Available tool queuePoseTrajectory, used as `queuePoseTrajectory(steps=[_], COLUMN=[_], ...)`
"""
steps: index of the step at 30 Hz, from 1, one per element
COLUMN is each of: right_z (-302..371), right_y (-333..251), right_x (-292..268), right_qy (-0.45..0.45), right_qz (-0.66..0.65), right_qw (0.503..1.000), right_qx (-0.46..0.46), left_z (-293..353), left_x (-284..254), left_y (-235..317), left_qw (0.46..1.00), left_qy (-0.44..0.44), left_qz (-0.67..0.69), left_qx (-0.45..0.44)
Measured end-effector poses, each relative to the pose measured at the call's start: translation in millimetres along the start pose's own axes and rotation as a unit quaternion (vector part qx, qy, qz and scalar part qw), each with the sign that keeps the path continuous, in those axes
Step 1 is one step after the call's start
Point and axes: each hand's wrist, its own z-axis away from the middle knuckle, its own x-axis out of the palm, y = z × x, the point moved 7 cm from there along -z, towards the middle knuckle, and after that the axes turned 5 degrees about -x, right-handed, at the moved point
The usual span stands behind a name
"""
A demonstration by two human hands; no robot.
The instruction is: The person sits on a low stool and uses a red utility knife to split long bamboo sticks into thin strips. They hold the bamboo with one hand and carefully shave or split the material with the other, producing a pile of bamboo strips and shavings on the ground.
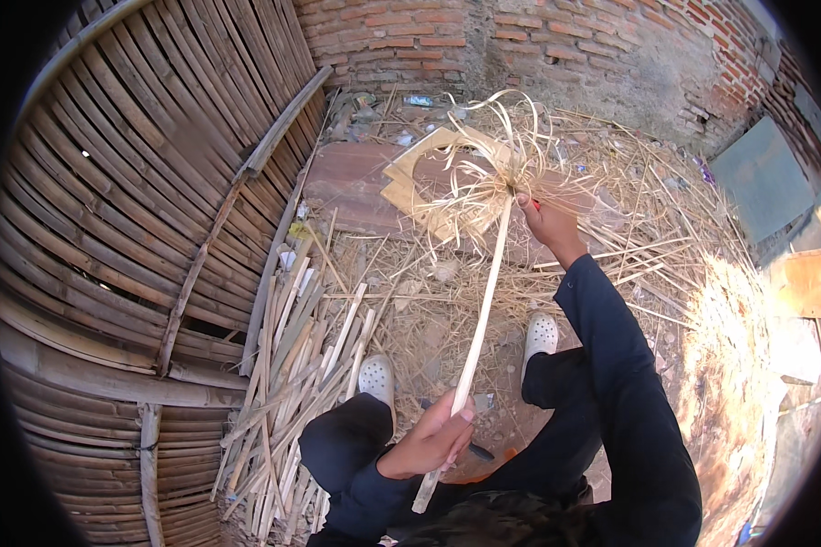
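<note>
A long pale bamboo strip [484, 333] runs from near my lap up and away in front of me. My left hand [433, 436] is closed round it close to its near end. At the far end, thin curled shavings [483, 169] fan out in a loose bunch. My right hand [549, 223] is closed beside that bunch, thumb against the strip. A small red bit shows by its fingers; what it belongs to is hidden. Below the shavings lies a yellowish board [401, 196] with a round cut-out.
Many split bamboo sticks [283, 401] are heaped at my left, along a bamboo slat wall [137, 210]. A brown board [347, 187] lies ahead, before a brick wall [410, 41]. Shavings litter the ground around my white clogs [376, 376]. A grey-green panel [762, 178] leans at the right.
</note>
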Motion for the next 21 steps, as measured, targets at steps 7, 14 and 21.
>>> queuePoseTrajectory(steps=[7,14,21], right_z=[41.0,104.4,94.0], right_y=[-69.5,-141.8,-135.5], right_x=[7.8,0.4,5.8], right_qy=[-0.129,-0.102,-0.065], right_qz=[-0.13,-0.038,-0.013], right_qw=[0.982,0.942,0.953], right_qx=[-0.053,-0.319,-0.296], left_z=[-3.4,-5.5,-0.7], left_x=[-17.2,-22.0,-23.3], left_y=[2.2,9.6,12.9], left_qw=[0.997,0.99,0.992], left_qy=[0.062,0.092,0.103], left_qz=[-0.005,-0.033,-0.049], left_qx=[0.042,0.102,0.051])
